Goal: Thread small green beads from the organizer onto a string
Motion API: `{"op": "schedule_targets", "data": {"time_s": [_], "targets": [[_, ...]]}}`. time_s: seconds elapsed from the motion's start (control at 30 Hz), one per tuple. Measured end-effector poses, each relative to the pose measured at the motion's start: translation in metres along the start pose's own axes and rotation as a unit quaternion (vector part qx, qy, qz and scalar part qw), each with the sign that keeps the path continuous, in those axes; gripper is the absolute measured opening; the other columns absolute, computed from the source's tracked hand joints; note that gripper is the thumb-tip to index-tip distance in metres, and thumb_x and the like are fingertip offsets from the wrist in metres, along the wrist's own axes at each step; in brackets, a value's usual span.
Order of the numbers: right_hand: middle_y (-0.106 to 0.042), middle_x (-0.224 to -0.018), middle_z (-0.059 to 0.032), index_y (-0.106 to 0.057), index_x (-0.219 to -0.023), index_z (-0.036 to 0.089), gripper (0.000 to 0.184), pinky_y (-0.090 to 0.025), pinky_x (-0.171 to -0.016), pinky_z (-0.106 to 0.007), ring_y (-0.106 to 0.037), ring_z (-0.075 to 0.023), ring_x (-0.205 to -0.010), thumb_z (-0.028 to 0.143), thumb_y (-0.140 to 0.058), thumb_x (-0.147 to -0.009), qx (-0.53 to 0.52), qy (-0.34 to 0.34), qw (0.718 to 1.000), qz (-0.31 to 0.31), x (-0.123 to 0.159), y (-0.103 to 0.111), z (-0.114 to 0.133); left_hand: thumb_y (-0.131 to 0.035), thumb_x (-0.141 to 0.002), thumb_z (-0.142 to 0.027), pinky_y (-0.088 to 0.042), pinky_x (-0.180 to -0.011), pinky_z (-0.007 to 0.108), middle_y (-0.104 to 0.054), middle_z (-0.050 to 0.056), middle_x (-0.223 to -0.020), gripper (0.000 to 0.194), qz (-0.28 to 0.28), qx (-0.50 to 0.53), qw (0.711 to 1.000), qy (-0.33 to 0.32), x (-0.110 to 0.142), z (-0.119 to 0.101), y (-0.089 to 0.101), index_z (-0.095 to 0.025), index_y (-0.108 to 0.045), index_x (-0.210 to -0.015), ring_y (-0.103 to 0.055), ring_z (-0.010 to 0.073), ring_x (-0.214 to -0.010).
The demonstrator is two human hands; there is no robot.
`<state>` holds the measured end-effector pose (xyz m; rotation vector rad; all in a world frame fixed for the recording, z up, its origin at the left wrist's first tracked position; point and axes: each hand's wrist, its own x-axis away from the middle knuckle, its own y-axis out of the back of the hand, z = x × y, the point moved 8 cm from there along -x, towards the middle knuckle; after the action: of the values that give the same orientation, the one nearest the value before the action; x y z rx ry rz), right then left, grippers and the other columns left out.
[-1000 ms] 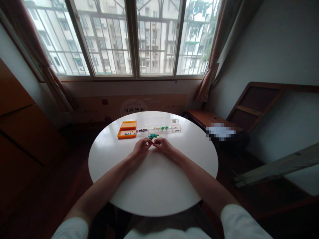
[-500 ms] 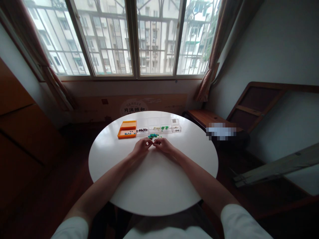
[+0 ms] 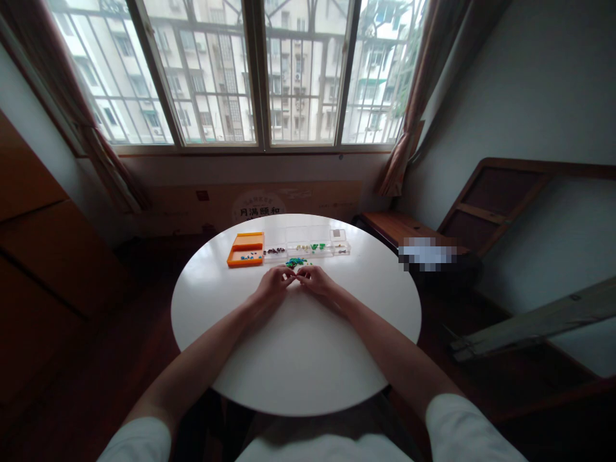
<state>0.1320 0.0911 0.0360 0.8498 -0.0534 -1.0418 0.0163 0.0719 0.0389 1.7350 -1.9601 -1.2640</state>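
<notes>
My left hand [image 3: 278,280] and my right hand [image 3: 314,280] meet fingertip to fingertip above the white round table [image 3: 298,359]. Both are closed in a pinch, and whatever lies between the fingertips is too small to make out. Just beyond them is a pile of small green, blue and dark pieces [image 3: 297,262]. An open orange box [image 3: 245,262] with a few blue and dark pieces stands to the left behind my left hand. Clear plastic boxes [image 3: 298,254] in a row hold dark, pale and green pieces in separate compartments.
A small clear box [image 3: 342,250] with its lid raised ends the row on the right. Past the table's right edge stands a low wooden bench [image 3: 389,226] with a blurred pale item on it. A large cardboard box [image 3: 317,199] leans under the window.
</notes>
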Motion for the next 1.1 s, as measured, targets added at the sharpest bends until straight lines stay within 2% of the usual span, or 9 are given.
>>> {"op": "schedule_targets", "data": {"time_s": [0.47, 1.1], "targets": [[-0.067, -0.071, -0.0039, -0.070, -0.079, 0.012, 0.017, -0.040, -0.061, -0.022, -0.054, -0.0122, -0.062, 0.023, -0.057, -0.079, 0.002, -0.004, 1.000, -0.011, -0.0005, 0.0012, -0.0008, -0.056, -0.083, -0.031, -0.041, -0.061, 0.021, -0.067, 0.003, -0.088, 0.021, -0.033, -0.039, 0.999, -0.012, 0.0015, -0.0009, 0.0028, -0.021, -0.072, -0.090, -0.058, 0.0115, -0.065], [-0.064, -0.067, -0.0028, -0.070, -0.075, 0.013, 0.015, -0.039, -0.061, -0.022, -0.053, -0.0120, -0.061, 0.022, -0.058, -0.079, 0.004, 0.003, 1.000, -0.008, -0.0002, 0.0007, 0.0007, -0.058, -0.082, -0.029, -0.041, -0.061, 0.021, -0.067, 0.002, -0.089, 0.018, -0.037, -0.051, 0.998, -0.001, 0.0019, -0.0006, 0.0052, -0.021, -0.073, -0.088, -0.059, 0.0113, -0.066]]}}
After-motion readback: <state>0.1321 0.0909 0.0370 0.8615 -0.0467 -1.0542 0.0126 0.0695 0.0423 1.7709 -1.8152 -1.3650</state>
